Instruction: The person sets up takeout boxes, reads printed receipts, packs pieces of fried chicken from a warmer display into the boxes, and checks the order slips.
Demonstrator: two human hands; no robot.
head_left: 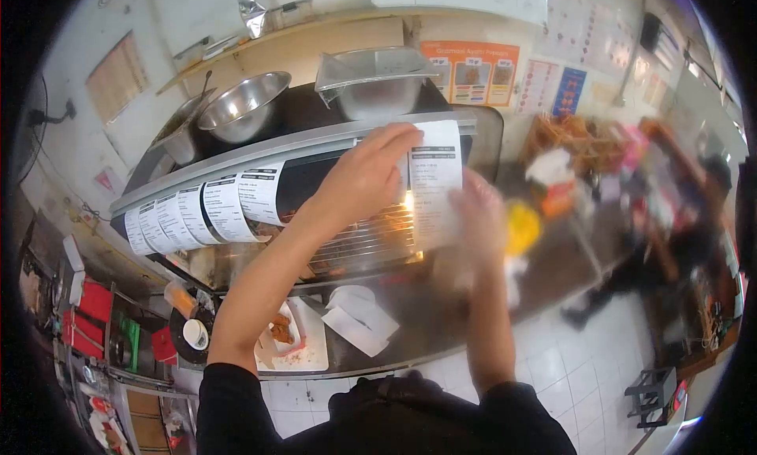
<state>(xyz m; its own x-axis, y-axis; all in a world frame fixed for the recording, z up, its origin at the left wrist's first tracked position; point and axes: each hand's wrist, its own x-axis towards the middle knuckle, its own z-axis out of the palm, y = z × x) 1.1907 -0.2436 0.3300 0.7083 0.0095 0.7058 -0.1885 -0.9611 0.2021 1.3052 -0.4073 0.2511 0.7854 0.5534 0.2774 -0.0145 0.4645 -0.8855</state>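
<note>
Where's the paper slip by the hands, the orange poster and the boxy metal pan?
Paper slip (pixel 436 183), head view: its printed front.
Orange poster (pixel 471 70), head view: its middle.
Boxy metal pan (pixel 378 98), head view: its outer side.

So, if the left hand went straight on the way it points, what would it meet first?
The left hand would likely meet the printed slip; depth is unclear, and they may already touch.

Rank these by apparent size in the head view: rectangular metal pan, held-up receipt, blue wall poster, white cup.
Largest to smallest:
1. Rectangular metal pan and held-up receipt: too alike to rank; the receipt is nearer the camera.
2. Blue wall poster
3. White cup
</note>
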